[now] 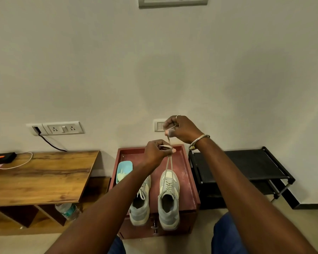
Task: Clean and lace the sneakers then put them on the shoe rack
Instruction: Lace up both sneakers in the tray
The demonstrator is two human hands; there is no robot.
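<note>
Lacing step: left hand (pixel 157 153) and right hand (pixel 182 128) each pinch the beige lace (pixel 167 166), taut above the grey-and-cream mesh sneaker (pixel 168 197) on the red-brown cabinet top (pixel 184 162), lower centre; next probably needs ends evened, then threaded or tied.

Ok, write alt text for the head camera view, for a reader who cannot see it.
The left hand pinches both strands of a lace rising taut from a grey sneaker, and the right hand pinches its ends higher up. A second sneaker stands beside it on a red cabinet, with a black shoe rack to the right.
</note>
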